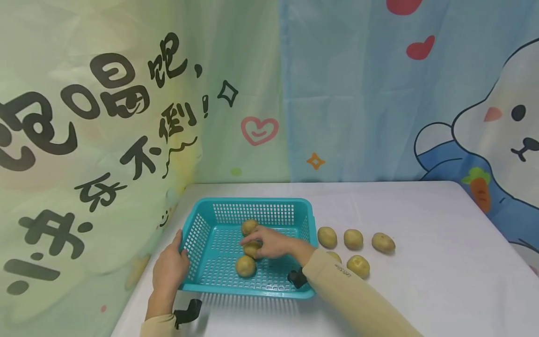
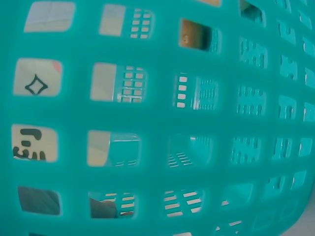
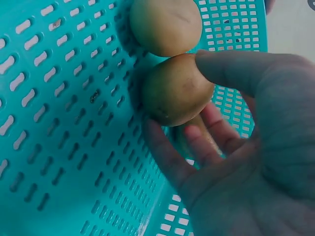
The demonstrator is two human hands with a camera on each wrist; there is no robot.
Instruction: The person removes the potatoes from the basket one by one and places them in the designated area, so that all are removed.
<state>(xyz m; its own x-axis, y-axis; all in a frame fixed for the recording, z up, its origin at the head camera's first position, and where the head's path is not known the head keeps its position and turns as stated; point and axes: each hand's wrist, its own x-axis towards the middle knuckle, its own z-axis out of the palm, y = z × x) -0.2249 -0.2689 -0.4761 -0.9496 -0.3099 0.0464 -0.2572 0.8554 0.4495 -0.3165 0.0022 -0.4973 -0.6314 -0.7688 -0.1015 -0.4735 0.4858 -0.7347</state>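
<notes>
A turquoise plastic basket with perforated walls stands on the table. My left hand holds its left rim; the left wrist view is filled by the basket's holed wall. Inside the basket, my right hand has thumb and fingers around a potato, which rests low over the basket floor. Whether it touches the floor, I cannot tell. One potato lies just beyond the held one, and another potato sits on the near side.
Several potatoes lie on the white table right of the basket, among them a far-right potato and a nearer potato. The right sleeve partly covers one potato. A printed curtain hangs behind the table.
</notes>
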